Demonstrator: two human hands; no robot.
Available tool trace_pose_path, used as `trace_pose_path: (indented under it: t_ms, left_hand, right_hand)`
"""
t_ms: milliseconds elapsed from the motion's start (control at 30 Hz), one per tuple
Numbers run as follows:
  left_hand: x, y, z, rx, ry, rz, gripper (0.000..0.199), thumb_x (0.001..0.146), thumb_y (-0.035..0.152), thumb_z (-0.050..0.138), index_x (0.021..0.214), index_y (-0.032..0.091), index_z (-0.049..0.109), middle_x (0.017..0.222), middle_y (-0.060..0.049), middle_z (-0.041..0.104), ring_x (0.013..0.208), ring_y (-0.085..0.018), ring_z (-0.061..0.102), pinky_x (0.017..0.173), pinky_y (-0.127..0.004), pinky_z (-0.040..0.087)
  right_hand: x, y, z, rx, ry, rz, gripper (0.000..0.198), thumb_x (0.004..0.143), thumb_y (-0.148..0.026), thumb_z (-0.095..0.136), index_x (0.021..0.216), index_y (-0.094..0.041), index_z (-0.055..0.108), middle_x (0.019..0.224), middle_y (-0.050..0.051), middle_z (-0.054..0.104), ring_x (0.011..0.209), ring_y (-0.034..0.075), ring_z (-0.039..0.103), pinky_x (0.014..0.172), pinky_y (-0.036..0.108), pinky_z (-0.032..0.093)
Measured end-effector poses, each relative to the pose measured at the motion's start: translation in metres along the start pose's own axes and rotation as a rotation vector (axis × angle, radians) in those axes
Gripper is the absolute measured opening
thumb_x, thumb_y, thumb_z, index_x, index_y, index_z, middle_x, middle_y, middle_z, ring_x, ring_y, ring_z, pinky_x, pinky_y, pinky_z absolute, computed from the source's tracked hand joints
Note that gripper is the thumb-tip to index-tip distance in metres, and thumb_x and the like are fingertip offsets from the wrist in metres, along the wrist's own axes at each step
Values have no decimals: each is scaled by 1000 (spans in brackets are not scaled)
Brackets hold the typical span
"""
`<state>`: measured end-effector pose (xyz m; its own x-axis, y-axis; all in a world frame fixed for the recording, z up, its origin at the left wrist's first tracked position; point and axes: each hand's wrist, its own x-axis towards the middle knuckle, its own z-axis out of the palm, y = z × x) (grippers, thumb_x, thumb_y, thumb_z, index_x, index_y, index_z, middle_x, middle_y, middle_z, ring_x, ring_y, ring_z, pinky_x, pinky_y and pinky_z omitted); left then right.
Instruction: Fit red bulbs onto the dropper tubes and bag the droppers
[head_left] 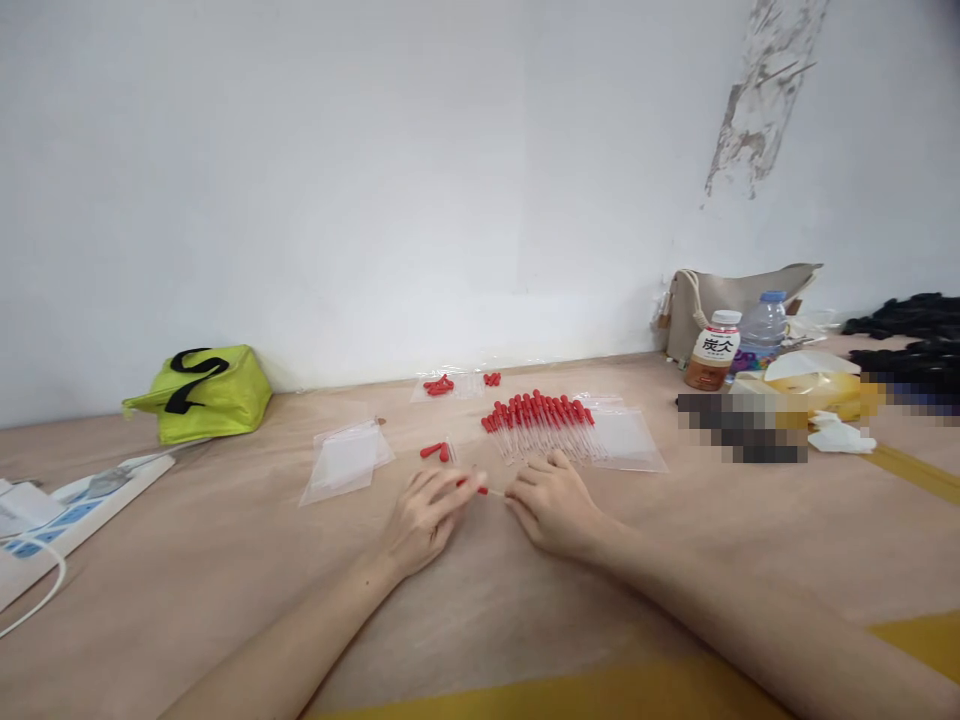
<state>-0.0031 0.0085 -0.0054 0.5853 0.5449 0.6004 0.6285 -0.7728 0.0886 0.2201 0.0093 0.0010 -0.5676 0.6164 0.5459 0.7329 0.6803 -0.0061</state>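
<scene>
Over the middle of the table, my left hand (pixel 431 512) pinches a red rubber bulb (pixel 482 490). From the bulb's open end a thin clear dropper tube (pixel 496 493) runs toward my right hand (pixel 553 505), whose fingers are closed on its other end. How deep the tube sits in the bulb is too small to tell. Just beyond my hands lies a row of droppers (pixel 536 412) with red bulbs and clear tubes. A few loose red bulbs (pixel 433 451) rest behind my left hand, with clear tubes beside them.
Clear plastic bags (pixel 346 462) lie at left, another bag (pixel 634 440) at right. Farther back, more red bulbs (pixel 439 386) lie on a bag by the wall. A power strip (pixel 82 515) and yellow-green pouch (pixel 214 395) stand left; bottles (pixel 712 352) and a tissue pack (pixel 814 385) right.
</scene>
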Motion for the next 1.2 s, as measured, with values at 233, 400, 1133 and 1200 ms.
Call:
trace_pose_path:
  t_ms: [233, 400, 1133, 1200]
  left_hand:
    - [-1, -11, 3, -31, 80, -410, 61, 80, 24, 51, 133, 24, 21, 115, -7, 51, 102, -22, 49, 90, -38, 37]
    - [-4, -21, 4, 36, 62, -476, 60, 76, 25, 55, 129, 23, 27, 111, -8, 52, 99, -24, 50, 86, -39, 38]
    - [22, -75, 21, 87, 28, -604, 34, 80, 16, 47, 114, 15, 49, 113, -11, 57, 102, -24, 54, 86, -36, 42]
    - [24, -77, 23, 86, 23, -613, 33, 80, 15, 47, 113, 16, 50, 107, -10, 61, 97, -23, 57, 83, -36, 44]
  right_hand:
    - [47, 50, 12, 198, 13, 726, 24, 77, -33, 45, 65, -20, 61, 71, 0, 65, 68, 15, 56, 69, 28, 29]
    - [77, 58, 34, 122, -17, 869, 26, 76, -35, 44, 65, -20, 62, 72, 3, 66, 73, 17, 58, 75, 33, 29]
    - [100, -14, 59, 229, -163, 674, 24, 73, -36, 50, 87, -20, 60, 87, 7, 66, 84, 21, 59, 69, 30, 34]
    - [106, -19, 62, 223, -191, 727, 29, 72, -38, 51, 91, -18, 60, 89, 9, 65, 87, 23, 58, 73, 33, 35]
